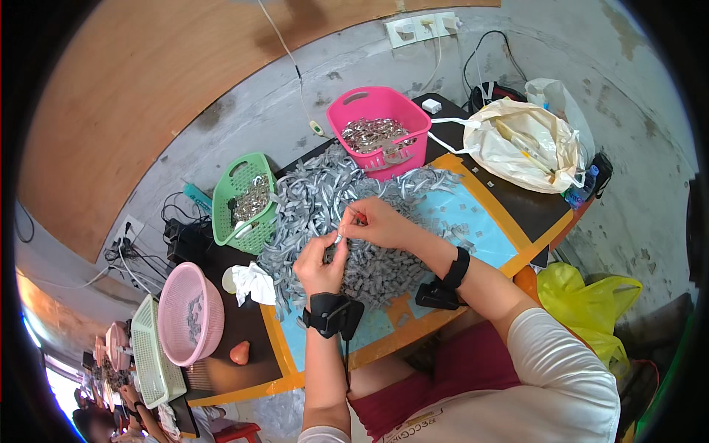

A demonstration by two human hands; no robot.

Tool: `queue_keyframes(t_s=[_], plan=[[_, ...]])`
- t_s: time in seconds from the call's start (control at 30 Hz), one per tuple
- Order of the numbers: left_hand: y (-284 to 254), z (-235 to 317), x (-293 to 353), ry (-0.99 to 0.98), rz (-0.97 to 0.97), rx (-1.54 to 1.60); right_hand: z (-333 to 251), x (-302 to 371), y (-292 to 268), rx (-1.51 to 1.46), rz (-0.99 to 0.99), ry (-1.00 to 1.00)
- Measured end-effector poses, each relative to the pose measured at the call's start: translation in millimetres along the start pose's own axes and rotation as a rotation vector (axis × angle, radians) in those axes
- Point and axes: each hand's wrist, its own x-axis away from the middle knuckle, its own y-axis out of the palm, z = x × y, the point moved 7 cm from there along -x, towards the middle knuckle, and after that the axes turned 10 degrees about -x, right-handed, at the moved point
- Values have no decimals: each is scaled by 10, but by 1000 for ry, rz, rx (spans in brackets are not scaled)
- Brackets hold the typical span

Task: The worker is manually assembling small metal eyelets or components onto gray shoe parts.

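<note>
Both hands meet over a large heap of grey fabric-like strips and small folded pieces (384,273) on the table. My left hand (321,267) pinches a small grey strip piece (338,238) between thumb and fingers. From the right, my right hand (378,223) comes up against the same piece with its fingers closed. Something small, dark and reddish (360,218) shows among the right fingers, too little of it to name. A black band with a box-shaped device sits on each wrist.
Behind the heap stand a pink basket (413,151) and a green basket (221,207), both holding shiny metal parts. At left are a pink colander (210,325), a pale green basket (166,384), a white cloth (255,283) and a reddish fruit (239,353). Bags (509,118) lie right.
</note>
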Motion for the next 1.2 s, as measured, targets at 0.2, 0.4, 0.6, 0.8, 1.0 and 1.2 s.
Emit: queue_keyframes(t_s=[0.2,0.4,0.6,0.8,1.0,1.2], plan=[[183,-246,76,-315,-391,250,-135,13,-38,327,-147,53],[331,-335,142,-371,-591,295,-210,185,-989,1029,52,409],[334,-562,156,-402,-659,253,-39,394,-1620,1123,263,550],[314,-624,189,-439,-716,289,85,419,-1674,1129,277,655],[311,-897,324,-376,-834,-60,30,368,-1660,1055,313,506],[368,-838,361,-342,-977,-182,-25,344,-1579,932,290,424]])
